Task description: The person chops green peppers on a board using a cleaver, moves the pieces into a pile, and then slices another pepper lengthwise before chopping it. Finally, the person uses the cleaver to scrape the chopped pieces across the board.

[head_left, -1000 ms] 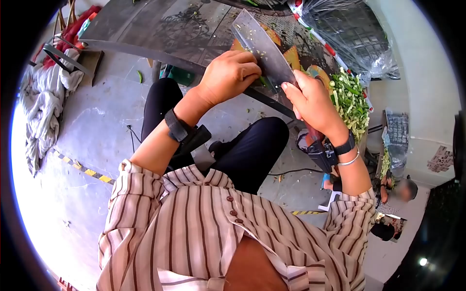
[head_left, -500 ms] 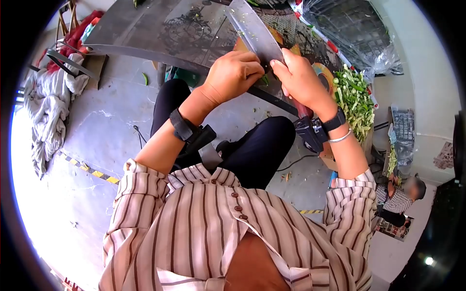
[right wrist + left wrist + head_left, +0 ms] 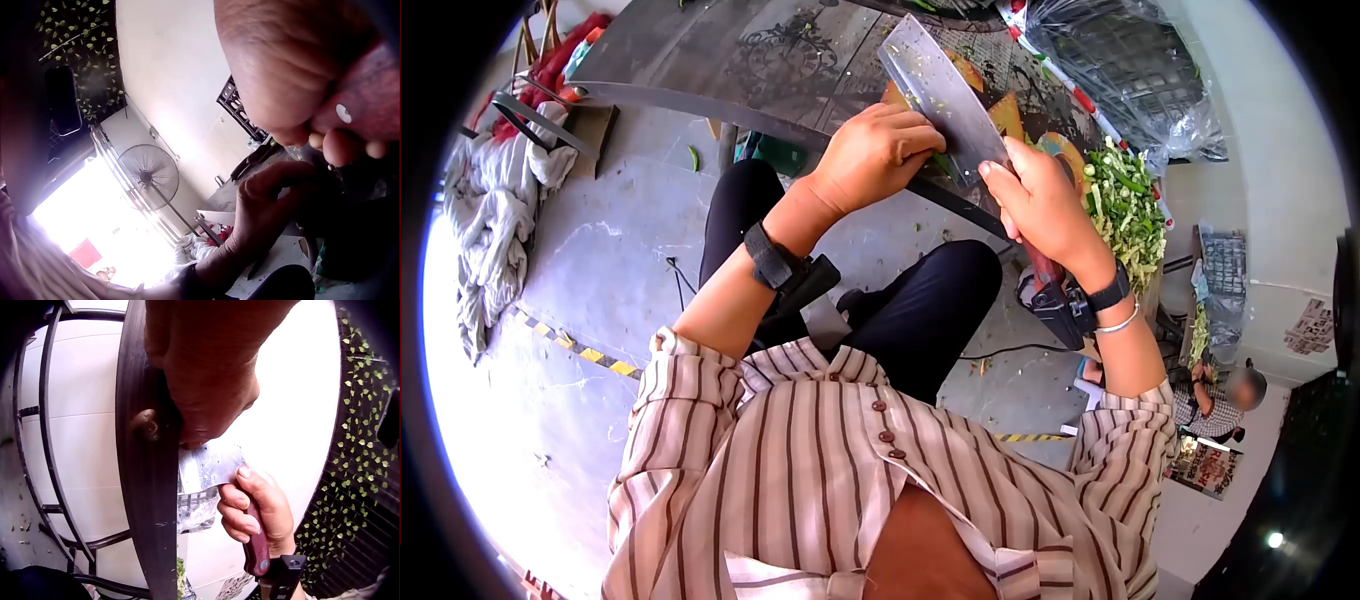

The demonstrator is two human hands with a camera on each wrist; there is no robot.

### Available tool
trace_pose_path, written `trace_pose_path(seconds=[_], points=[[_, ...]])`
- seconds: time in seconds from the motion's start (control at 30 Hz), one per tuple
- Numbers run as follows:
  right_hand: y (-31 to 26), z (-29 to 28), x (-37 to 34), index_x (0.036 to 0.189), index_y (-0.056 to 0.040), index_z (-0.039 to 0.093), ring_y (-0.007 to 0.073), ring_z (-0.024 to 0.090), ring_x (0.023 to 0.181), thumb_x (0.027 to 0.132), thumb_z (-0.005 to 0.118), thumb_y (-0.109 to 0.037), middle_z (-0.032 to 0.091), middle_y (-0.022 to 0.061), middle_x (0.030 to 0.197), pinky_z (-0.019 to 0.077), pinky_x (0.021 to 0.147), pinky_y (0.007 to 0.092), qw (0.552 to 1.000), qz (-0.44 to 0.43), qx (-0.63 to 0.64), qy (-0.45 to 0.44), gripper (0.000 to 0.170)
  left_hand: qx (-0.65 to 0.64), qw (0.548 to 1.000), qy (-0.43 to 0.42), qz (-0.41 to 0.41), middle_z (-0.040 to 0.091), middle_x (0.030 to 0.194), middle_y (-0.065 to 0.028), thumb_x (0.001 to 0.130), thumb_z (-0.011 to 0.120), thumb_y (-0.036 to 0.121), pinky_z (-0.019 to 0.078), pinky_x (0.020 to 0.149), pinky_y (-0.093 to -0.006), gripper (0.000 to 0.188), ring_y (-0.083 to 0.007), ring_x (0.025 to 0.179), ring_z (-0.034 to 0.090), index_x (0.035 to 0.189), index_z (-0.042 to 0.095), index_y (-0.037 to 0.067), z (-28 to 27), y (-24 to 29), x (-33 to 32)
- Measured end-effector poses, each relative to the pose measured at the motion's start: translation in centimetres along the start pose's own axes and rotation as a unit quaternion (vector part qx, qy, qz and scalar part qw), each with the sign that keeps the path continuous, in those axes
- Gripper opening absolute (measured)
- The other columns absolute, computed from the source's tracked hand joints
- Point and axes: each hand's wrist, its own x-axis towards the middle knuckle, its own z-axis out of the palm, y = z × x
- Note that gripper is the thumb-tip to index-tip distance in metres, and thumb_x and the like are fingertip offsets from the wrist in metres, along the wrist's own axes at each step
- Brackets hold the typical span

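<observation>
My right hand (image 3: 1050, 205) grips the dark red wooden handle (image 3: 257, 540) of a cleaver (image 3: 950, 105), with the thumb up near the blade. Small pale green bits stick to the broad steel face. Close against the blade, my left hand (image 3: 875, 160) has its fingers curled down at the table's near edge. A bit of green pepper (image 3: 943, 165) shows beneath its thumb side; the rest is hidden by the hand and blade. Right of the cleaver lies a heap of chopped green peppers (image 3: 1125, 200).
The dark table (image 3: 690, 70) carries scattered green scraps. Clear plastic wrapping (image 3: 1140, 80) lies at the back right, beside a red and white strip (image 3: 1070, 85). One green pepper (image 3: 693, 157) is on the floor. Another person (image 3: 1215, 400) is at the far right.
The cleaver and right hand moved forward and left against the left hand, then came back right and nearer the body. The left hand stays in about the same place.
</observation>
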Motion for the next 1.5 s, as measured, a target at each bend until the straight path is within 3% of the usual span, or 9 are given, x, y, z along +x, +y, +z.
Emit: trace_pose_path(seconds=[0.23,0.3,0.43,0.63,1.1,1.2,1.3,1.4,1.5], points=[[-0.3,0.5,1.0,0.084,0.0015,0.043,0.0127,0.051,0.042,0.095,0.052,-0.017,0.050,0.0059,0.055,0.0410,0.042,0.0294,0.999,0.018,-0.042,-0.023,0.023,-0.006,1.000,-0.012,0.005,0.065,0.081,-0.0037,0.071,0.071,0.005,0.0494,0.074,-0.0326,0.014,-0.0242,0.079,0.063,0.084,0.067,0.010,-0.2,-0.2,0.1],[0.2,1.3,2.8,0.083,0.0022,0.044,0.0141,0.052,0.042,0.095,0.052,-0.018,0.052,0.0075,0.056,0.0417,0.043,0.0308,0.999,-0.036,-0.013,0.016,0.025,-0.015,1.000,-0.017,0.000,0.065,0.081,-0.0037,0.072,0.070,0.005,0.0496,0.074,-0.0329,0.014,-0.0242,0.078,0.063,0.084,0.067,0.009,-0.2,-0.1,0.0],[0.1,1.4,4.8,0.083,0.0031,0.045,0.0151,0.053,0.043,0.095,0.052,-0.019,0.053,0.0093,0.055,0.0425,0.043,0.0318,0.997,-0.060,-0.022,0.046,0.026,-0.023,1.000,-0.001,-0.006,0.065,0.082,-0.0032,0.072,0.070,0.005,0.0502,0.073,-0.0337,0.012,-0.0243,0.078,0.064,0.084,0.067,0.009,-0.1,0.0,0.2],[-1.2,-0.2,2.5,0.083,0.0013,0.048,0.0106,0.052,0.042,0.094,0.053,-0.018,0.051,0.0033,0.054,0.0412,0.042,0.0272,0.997,-0.046,-0.016,0.061,0.023,-0.015,0.999,-0.023,-0.026,0.065,0.083,-0.0033,0.072,0.069,0.004,0.0505,0.073,-0.0335,0.015,-0.0253,0.078,0.063,0.086,0.067,0.010,-0.2,0.2,0.0],[-0.4,0.1,1.3,0.082,0.0005,0.043,0.0094,0.048,0.041,0.095,0.053,-0.018,0.049,0.0026,0.053,0.0383,0.041,0.0278,1.000,0.002,-0.011,-0.018,0.024,-0.011,1.000,-0.015,-0.007,0.063,0.083,-0.0024,0.070,0.067,0.002,0.0498,0.071,-0.0323,0.016,-0.0241,0.079,0.063,0.084,0.065,0.010,-0.2,-0.1,-0.1],[-0.9,0.1,2.0,0.082,0.0012,0.043,0.0120,0.049,0.041,0.095,0.052,-0.018,0.051,0.0064,0.055,0.0393,0.041,0.0295,0.998,-0.013,-0.048,-0.034,0.025,-0.005,0.999,-0.039,-0.009,0.064,0.082,-0.0025,0.071,0.068,0.002,0.0501,0.071,-0.0320,0.015,-0.0247,0.078,0.063,0.083,0.065,0.011,-0.3,0.1,-0.2],[-0.6,1.1,4.3,0.083,0.0020,0.044,0.0151,0.052,0.042,0.095,0.051,-0.019,0.052,0.0091,0.055,0.0418,0.042,0.0310,0.998,-0.046,-0.044,-0.009,0.026,-0.019,0.999,-0.032,-0.007,0.064,0.081,-0.0035,0.073,0.069,0.003,0.0509,0.069,-0.0328,0.013,-0.0258,0.076,0.063,0.083,0.066,0.011,-0.5,0.3,0.4],[-0.6,1.6,5.9,0.083,0.0029,0.045,0.0175,0.054,0.043,0.094,0.050,-0.020,0.052,0.0104,0.054,0.0439,0.043,0.0323,0.994,-0.095,-0.040,0.037,0.026,-0.035,0.997,-0.031,-0.057,0.065,0.079,-0.0042,0.075,0.067,0.002,0.0521,0.066,-0.0345,0.012,-0.0264,0.076,0.063,0.083,0.066,0.012,-0.4,0.7,0.5],[1.4,1.4,6.1,0.084,0.0036,0.047,0.0165,0.055,0.043,0.093,0.050,-0.020,0.053,0.0106,0.055,0.0441,0.042,0.0317,0.990,-0.100,0.014,0.096,0.026,-0.033,0.999,-0.017,-0.032,0.066,0.081,-0.0051,0.075,0.067,0.002,0.0528,0.068,-0.0349,0.014,-0.0273,0.077,0.064,0.084,0.067,0.012,-0.3,0.4,0.4]])
